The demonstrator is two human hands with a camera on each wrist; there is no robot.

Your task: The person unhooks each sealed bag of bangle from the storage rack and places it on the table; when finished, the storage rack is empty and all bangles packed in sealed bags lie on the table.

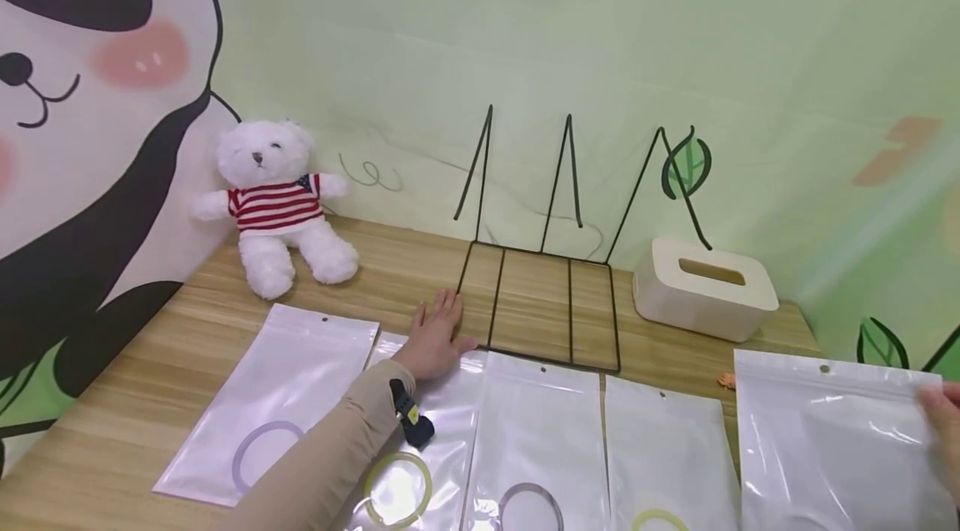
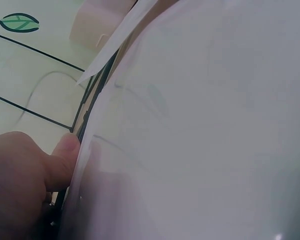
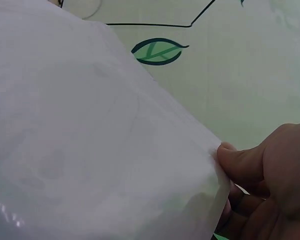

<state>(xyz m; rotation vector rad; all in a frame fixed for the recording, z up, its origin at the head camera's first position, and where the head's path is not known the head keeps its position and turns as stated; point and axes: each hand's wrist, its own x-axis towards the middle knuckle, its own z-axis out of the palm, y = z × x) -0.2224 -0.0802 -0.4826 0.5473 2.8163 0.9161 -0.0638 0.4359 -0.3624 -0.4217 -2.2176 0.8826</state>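
My right hand (image 1: 945, 423) pinches the right edge of a white zip bag (image 1: 832, 439) near its top corner, thumb in front, as the right wrist view shows. My left hand (image 1: 433, 341) rests with fingers extended at the near left corner of a black wire rack (image 1: 570, 306), its thumb along the front wire. Beneath the left wrist lies a glossy bag (image 1: 459, 414) with a yellow ring (image 1: 429, 481) showing. Further white bags flank it: one at left (image 1: 300, 373) with a lavender ring (image 1: 238, 458), and two at right (image 1: 547, 423) (image 1: 663, 439).
Behind the bags, a white teddy bear (image 1: 273, 206) in a striped shirt sits at the back left of the wooden table (image 1: 405, 256). A cream tissue box (image 1: 697, 306) stands right of the rack. A small orange item (image 1: 726, 381) lies beside the rightmost bag.
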